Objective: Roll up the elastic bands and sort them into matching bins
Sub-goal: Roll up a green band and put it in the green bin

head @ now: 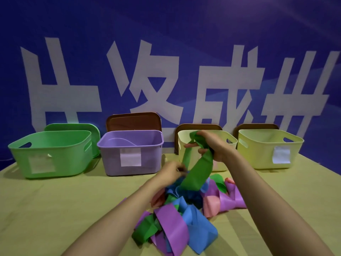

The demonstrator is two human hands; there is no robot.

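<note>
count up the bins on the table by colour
green bin: 1
purple bin: 1
pale yellow bins: 2
total: 4

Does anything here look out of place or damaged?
The label on the green bin seems to have its top right corner peeled up; the purple bin's label lies flat. Otherwise only the tangled band heap awaits sorting.
</note>
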